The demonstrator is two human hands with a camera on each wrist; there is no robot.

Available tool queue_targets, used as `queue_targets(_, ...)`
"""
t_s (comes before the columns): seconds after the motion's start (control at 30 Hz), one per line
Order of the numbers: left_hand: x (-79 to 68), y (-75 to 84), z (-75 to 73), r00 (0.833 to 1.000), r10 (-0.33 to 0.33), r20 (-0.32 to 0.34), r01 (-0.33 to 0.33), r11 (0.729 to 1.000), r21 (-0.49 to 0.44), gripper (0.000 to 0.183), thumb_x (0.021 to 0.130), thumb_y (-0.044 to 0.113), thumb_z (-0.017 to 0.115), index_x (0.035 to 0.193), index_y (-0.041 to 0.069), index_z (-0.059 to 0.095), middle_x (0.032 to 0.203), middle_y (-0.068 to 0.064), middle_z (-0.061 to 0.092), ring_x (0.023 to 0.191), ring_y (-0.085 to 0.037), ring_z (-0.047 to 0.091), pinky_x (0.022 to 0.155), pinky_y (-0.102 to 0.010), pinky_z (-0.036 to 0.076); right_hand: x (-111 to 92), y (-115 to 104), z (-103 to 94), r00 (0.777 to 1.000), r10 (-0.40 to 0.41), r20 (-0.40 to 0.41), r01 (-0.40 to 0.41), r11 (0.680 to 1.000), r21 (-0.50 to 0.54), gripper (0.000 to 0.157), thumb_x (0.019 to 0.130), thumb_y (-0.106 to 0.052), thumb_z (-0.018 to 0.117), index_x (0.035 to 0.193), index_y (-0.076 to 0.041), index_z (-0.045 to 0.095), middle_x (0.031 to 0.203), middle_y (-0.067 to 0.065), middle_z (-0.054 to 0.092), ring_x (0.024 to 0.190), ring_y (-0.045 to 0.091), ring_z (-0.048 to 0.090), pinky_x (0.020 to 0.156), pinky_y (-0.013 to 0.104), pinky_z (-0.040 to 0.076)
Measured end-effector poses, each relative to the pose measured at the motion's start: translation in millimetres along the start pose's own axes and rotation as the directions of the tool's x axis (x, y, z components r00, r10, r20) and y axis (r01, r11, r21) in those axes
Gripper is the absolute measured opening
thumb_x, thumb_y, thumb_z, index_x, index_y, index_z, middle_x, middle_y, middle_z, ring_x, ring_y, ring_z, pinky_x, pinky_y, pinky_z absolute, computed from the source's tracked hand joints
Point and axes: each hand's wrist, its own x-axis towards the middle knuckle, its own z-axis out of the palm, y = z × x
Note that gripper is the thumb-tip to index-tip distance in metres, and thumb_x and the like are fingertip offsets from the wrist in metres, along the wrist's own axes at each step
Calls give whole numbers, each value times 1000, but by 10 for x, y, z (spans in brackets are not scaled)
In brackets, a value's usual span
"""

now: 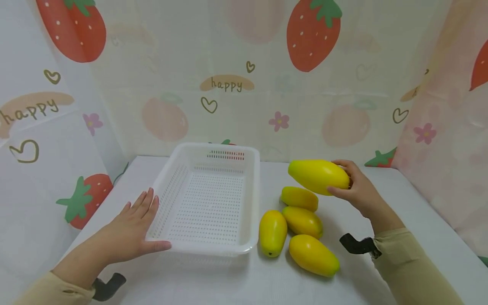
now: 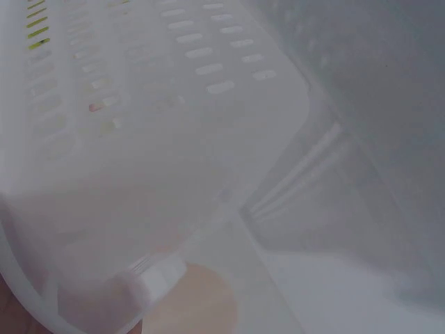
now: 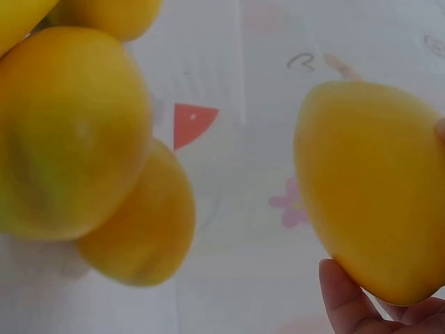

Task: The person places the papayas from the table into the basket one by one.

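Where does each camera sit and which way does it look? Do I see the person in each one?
Head: on the person's head, looking forward and down at the basket and yellow fruits; left hand, right hand and both sleeves show.
Left wrist: on that wrist, looking closely at the basket's holey side; just some skin shows, lower left.
Right wrist: on that wrist, looking at the held fruit and others; fingers show.
Shared: head and right wrist both show the held fruit.

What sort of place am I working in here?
Probably a small staged tabletop set-up, perhaps for practice or filming: a white-covered table has strawberry-printed sheeting behind it and on both sides, with a white plastic basket and four yellow fruits set out on it.
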Motion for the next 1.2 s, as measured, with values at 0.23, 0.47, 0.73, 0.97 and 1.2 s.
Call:
queue_targets(0.23, 7, 13, -9, 1000, -7, 10, 7, 1000, 10, 121, 67, 83, 41, 142, -9, 15, 149, -26, 5, 136, -42, 4, 103, -64, 11, 195, -136, 142, 998, -17, 53, 15, 999, 33, 69, 83, -16, 68, 138, -14, 26, 127, 17, 39, 95, 29, 52, 79, 26, 48)
queue_targets(0.47, 4, 2, -6, 1000, -1, 0, 1, 1000, 10, 120, 67, 82, 41, 142, -9, 16, 149, -26, 4, 136, -42, 4, 103, -64, 11, 381, -259, 294, 994, -47, 104, 41, 997, 58, 69, 82, -15, 69, 137, -15, 27, 130, 16, 40, 97, 30, 52, 85, 35, 49)
queue_targets(0.73, -1, -8, 6, 1000, -2, -2, 2, 1000, -4, 120, 68, 82, 42, 142, -8, 14, 150, -26, 3, 137, -41, 3, 103, -63, 11, 557, -416, 450, 984, -98, 150, 88, 994, 72, 67, 81, -12, 69, 135, -16, 30, 129, 16, 42, 96, 30, 53, 87, 39, 48)
queue_targets(0.97, 3, 0, 7, 1000, -13, 6, 13, 1000, 6, 122, 66, 83, 40, 142, -8, 14, 150, -25, 3, 137, -41, 3, 103, -63, 11, 681, -583, 601, 974, -123, 192, 106, 990, 97, 68, 79, -11, 70, 134, -17, 32, 126, 14, 43, 95, 30, 52, 86, 40, 49)
queue_targets(1.2, 2, 22, -16, 1000, -21, 12, 21, 1000, 5, 123, 66, 84, 40, 142, -8, 13, 150, -25, 4, 136, -41, 4, 103, -63, 11, 761, -768, 765, 959, -157, 236, 148, 987, 58, 68, 77, -15, 72, 133, -20, 34, 125, 9, 45, 94, 27, 52, 83, 37, 49)
